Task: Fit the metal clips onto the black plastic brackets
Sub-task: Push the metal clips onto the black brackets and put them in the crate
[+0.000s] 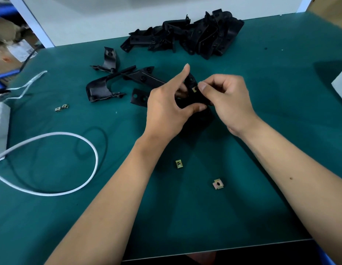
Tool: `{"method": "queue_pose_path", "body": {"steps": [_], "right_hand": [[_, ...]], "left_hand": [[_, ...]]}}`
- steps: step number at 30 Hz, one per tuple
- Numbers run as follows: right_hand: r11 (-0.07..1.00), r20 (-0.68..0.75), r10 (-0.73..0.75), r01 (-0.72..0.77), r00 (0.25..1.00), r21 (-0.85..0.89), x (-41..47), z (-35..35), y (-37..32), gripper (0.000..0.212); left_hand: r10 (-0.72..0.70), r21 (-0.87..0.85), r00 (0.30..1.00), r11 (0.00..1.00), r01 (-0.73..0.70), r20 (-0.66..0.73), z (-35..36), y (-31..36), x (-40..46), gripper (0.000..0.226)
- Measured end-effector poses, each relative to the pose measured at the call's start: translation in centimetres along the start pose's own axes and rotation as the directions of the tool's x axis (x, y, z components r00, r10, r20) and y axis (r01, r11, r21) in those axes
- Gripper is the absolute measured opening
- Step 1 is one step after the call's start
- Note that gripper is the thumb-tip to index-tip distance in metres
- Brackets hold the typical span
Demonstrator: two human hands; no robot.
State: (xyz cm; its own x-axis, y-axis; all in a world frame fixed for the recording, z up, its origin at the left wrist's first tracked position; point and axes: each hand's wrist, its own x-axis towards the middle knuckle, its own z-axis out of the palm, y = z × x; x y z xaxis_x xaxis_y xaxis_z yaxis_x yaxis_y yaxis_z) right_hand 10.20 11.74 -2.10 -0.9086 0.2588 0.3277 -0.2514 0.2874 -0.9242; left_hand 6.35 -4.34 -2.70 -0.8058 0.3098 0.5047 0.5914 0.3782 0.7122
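Above green worktop (185, 217), black bracket (195, 98) grasped in left grip (166, 109); right grip (226, 100) pinching metal clip (195, 89) against bracket; two spare clips (218, 184) lying nearer

Brass clip (195, 89) on held black bracket (197, 98)
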Motion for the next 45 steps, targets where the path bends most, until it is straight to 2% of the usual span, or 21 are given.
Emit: {"method": "queue_pose_path", "body": {"steps": [3,6,9,13,15,18,20,23,25,31,37,45], "right_hand": [[1.0,0.035,-0.017,0.017,0.999,0.004,-0.2,0.1,-0.1,0.032],[0.999,0.112,-0.014,0.009,0.994,0.042,-0.2,0.1,-0.1,0.028],[0.993,0.193,0.045,-0.066,0.98,0.101,0.0,-0.2,0.0,0.025],[0.992,0.175,0.005,0.017,0.985,-0.123,0.2,-0.5,0.5,0.013],[0.974,0.189,-0.05,0.09,0.981,-0.21,-0.1,-0.2,0.6,0.022],[0.951,0.12,-0.116,0.145,0.986,-0.274,-0.4,0.2,0.7,0.025],[0.943,0.114,-0.16,0.186,0.98,-0.275,-0.4,0.2,0.6,0.02],[0.941,0.152,-0.195,0.228,0.969,-0.249,-0.4,0.1,0.5,0.016],[0.941,0.155,-0.19,0.225,0.969,-0.252,-0.3,0.0,0.6,0.016],[0.924,0.106,-0.205,0.228,0.973,-0.306,-0.3,0.2,1.0,0.017],[0.883,0.199,-0.246,0.304,0.949,-0.356,0.0,-0.2,1.0,0.014],[0.849,0.244,-0.28,0.358,0.929,-0.388,0.1,-0.2,1.1,0.016]], "left_hand": [[-0.043,0.032,0.998,0.998,0.045,-0.055,0.0,-0.1,0.0,0.093],[-0.071,0.043,0.993,0.996,0.075,-0.098,-0.3,-0.4,0.1,0.09],[-0.081,0.054,0.991,0.995,0.087,-0.102,-0.3,-0.6,0.2,0.088],[-0.175,0.04,0.968,0.982,0.185,-0.182,-0.2,-1.1,0.5,0.079],[-0.214,0.023,0.956,0.974,0.223,-0.199,-0.3,-1.3,0.5,0.067],[-0.182,0.01,0.964,0.982,0.187,-0.192,-0.6,-1.1,0.5,0.052],[-0.141,-0.035,0.978,0.99,0.137,-0.152,-1.4,-1.1,0.7,0.049],[-0.024,-0.052,0.999,0.998,0.026,0.029,-2.8,-1.7,1.1,0.046],[0.004,-0.051,0.995,0.999,0.001,0.097,-3.1,-1.9,1.1,0.037],[0.038,-0.045,0.996,0.998,-0.034,0.084,-3.3,-1.8,1.3,0.027],[0.053,-0.001,0.985,0.999,-0.054,0.162,-3.9,-1.5,1.4,0.023],[0.065,0.042,0.982,0.996,-0.073,0.178,-4.2,-1.5,1.5,0.022]]}}
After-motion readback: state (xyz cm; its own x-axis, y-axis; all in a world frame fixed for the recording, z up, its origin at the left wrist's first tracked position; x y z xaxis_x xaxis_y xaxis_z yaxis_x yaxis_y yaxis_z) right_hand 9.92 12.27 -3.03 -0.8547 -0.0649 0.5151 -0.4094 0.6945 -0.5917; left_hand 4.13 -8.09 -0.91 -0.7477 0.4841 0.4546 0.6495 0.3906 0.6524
